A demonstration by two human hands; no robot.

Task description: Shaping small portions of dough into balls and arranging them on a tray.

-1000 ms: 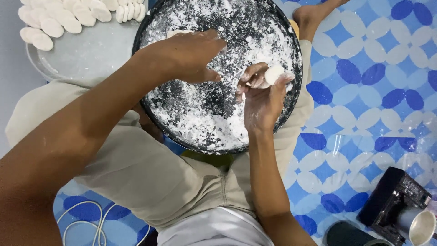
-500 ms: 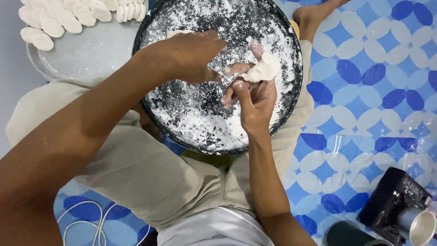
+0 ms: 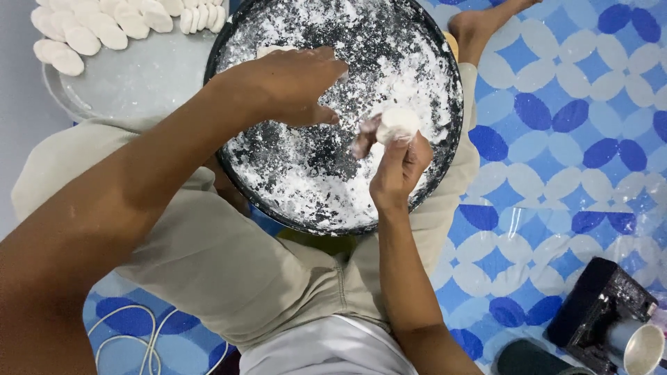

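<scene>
Blue patterned mat (image 3: 556,173) beside floured pan (image 3: 333,180)

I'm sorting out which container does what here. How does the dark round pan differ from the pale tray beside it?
The dark pan is black and thickly dusted with loose white flour; the pale tray is grey and only lightly dusted. The pan lies under both hands, the right hand holding a dough piece; the tray holds rows of shaped white pieces. Both are round.

A round grey tray (image 3: 139,80) at upper left carries rows of white dough pieces (image 3: 87,31). The floor mat (image 3: 570,139) shows a blue-and-white pattern. A white cord (image 3: 149,340) lies lower left. A black device (image 3: 601,312) and metal cup (image 3: 643,347) sit lower right.
</scene>
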